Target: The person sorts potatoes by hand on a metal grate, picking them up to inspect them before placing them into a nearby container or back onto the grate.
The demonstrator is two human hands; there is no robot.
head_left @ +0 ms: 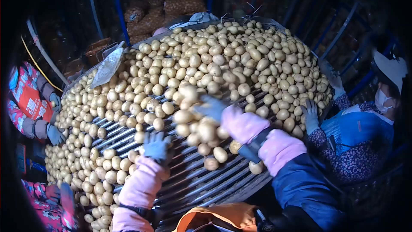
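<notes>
Many pale potatoes (206, 64) are heaped on a slatted metal table (189, 184). My right hand (211, 108), in a blue-grey glove, is blurred by motion against a cluster of potatoes near the middle; its fingers are smeared. Several potatoes around it are blurred too. My left hand (156, 146), gloved in blue, lies over the slats at lower centre with its fingers spread, beside a few potatoes and holding none that I can see. Both of my forearms wear pink sleeves.
A person in a blue apron (365, 131) has a gloved hand on the heap at right. Another in a red apron (33, 103) reaches in at left, and patterned sleeves show at lower left. Filled mesh sacks (184, 4) and metal bars stand behind.
</notes>
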